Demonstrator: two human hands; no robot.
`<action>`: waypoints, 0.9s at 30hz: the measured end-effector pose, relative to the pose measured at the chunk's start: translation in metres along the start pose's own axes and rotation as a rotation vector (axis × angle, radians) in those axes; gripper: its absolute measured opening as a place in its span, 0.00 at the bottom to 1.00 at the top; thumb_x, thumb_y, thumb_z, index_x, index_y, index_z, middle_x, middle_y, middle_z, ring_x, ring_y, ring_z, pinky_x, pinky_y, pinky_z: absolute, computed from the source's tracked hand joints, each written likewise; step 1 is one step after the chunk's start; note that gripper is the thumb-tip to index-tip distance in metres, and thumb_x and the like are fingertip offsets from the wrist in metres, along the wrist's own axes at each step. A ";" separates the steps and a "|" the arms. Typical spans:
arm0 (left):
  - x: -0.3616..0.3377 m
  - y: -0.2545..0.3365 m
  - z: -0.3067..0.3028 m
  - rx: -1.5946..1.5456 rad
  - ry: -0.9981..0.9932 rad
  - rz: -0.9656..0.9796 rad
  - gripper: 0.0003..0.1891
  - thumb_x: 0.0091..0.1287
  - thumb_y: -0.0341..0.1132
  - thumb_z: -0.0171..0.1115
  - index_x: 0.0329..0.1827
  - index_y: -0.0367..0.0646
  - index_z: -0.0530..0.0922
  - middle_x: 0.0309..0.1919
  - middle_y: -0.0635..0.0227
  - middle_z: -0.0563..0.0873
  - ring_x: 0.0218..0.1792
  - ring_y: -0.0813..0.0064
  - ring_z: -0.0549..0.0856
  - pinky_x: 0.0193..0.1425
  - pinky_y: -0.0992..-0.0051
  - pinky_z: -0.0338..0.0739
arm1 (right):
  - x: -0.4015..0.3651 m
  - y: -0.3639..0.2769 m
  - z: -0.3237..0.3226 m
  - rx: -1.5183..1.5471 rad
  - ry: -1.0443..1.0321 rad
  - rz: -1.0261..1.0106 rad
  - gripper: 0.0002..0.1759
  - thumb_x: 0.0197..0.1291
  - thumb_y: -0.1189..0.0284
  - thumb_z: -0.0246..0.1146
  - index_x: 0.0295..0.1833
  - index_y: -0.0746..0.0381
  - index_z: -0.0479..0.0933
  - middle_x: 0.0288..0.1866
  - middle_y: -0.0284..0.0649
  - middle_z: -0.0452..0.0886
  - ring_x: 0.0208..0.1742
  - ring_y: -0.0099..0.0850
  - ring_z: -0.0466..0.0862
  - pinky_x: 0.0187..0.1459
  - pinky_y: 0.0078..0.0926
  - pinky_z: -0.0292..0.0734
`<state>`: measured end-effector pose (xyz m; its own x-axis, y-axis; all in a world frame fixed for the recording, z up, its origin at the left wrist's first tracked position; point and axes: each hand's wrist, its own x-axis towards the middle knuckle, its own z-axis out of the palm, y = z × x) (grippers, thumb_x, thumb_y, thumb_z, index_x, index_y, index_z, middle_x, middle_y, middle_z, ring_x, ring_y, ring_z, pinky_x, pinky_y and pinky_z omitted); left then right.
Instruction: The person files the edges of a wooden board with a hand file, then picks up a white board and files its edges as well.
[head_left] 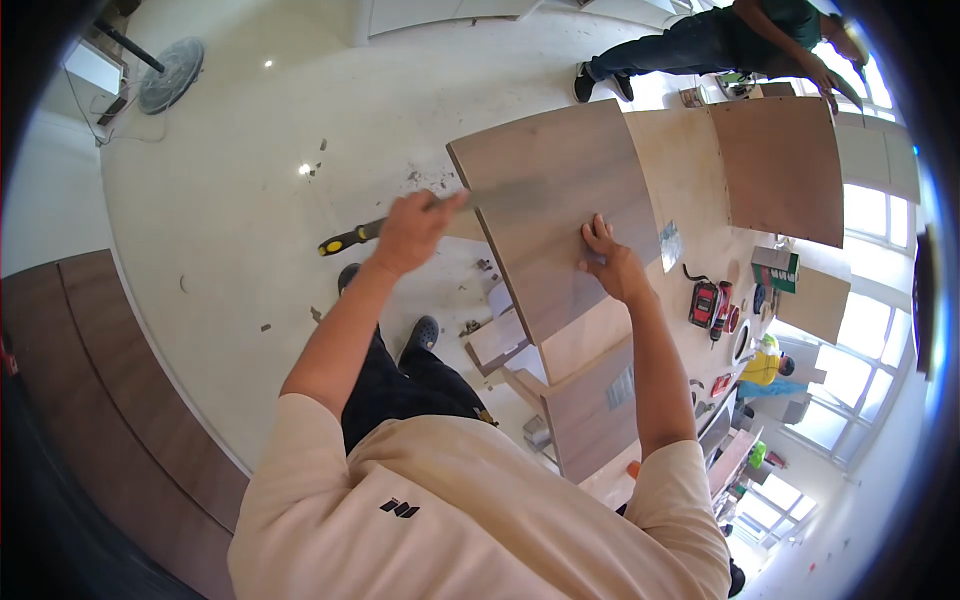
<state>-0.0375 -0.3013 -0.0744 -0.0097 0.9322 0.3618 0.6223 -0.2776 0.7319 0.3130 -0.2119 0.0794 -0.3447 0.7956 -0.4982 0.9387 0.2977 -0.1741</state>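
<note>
My left hand (415,230) is closed around what looks like a file with a black and yellow handle (350,238). Its grey blade is smeared by motion and crosses the left edge of a wood-grain panel (570,180). Flat on that panel, fingers apart, lies my right hand (612,262). The panel rests on a pale wooden worktop (680,150) and juts past its side.
A red and black cordless drill (706,302) and a green box (776,268) lie to the right. Another wood-grain panel (595,410) sits closer to me. A co-worker (710,45) stands at the far end. Scraps dot the floor (250,200).
</note>
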 end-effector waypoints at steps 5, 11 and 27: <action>0.032 -0.021 -0.020 -0.055 0.046 -0.030 0.27 0.70 0.34 0.63 0.73 0.67 0.78 0.33 0.68 0.77 0.36 0.63 0.80 0.43 0.62 0.72 | -0.001 -0.003 -0.001 0.126 -0.005 0.039 0.42 0.57 0.73 0.73 0.78 0.50 0.69 0.86 0.44 0.54 0.85 0.44 0.55 0.78 0.39 0.64; 0.043 -0.032 -0.034 -0.033 -0.062 -0.003 0.27 0.70 0.34 0.63 0.73 0.69 0.78 0.34 0.68 0.77 0.38 0.63 0.80 0.45 0.62 0.71 | 0.001 -0.003 -0.002 0.144 -0.014 0.080 0.42 0.57 0.74 0.73 0.78 0.50 0.69 0.86 0.43 0.54 0.86 0.42 0.54 0.79 0.37 0.63; 0.065 -0.027 -0.076 0.084 -0.065 -0.123 0.27 0.70 0.34 0.65 0.73 0.66 0.78 0.35 0.66 0.78 0.38 0.61 0.80 0.45 0.61 0.73 | 0.004 -0.127 0.081 -0.092 0.254 0.188 0.51 0.68 0.47 0.62 0.86 0.61 0.49 0.89 0.48 0.42 0.89 0.52 0.38 0.81 0.66 0.36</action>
<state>-0.1139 -0.2507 -0.0268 -0.0407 0.9719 0.2319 0.6827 -0.1424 0.7167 0.1932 -0.2895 0.0306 -0.1681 0.9438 -0.2847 0.9852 0.1705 -0.0165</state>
